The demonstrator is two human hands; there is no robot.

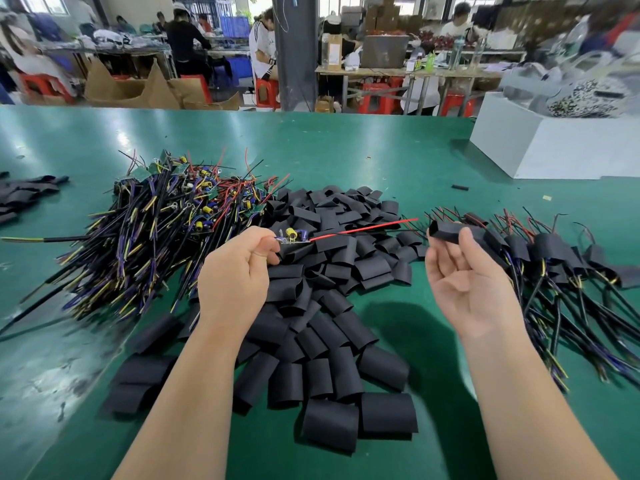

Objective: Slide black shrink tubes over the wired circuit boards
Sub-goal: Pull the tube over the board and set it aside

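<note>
Board (293,237) pinched in left hand (239,271), tube (446,232) pinched in right hand (467,271), apart

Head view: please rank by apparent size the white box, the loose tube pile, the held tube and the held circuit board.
1. loose tube pile, though nearest the camera
2. white box
3. held tube
4. held circuit board, partly hidden by the left hand, so unsure

No text, label or number is sharp enough to read anywhere.
</note>
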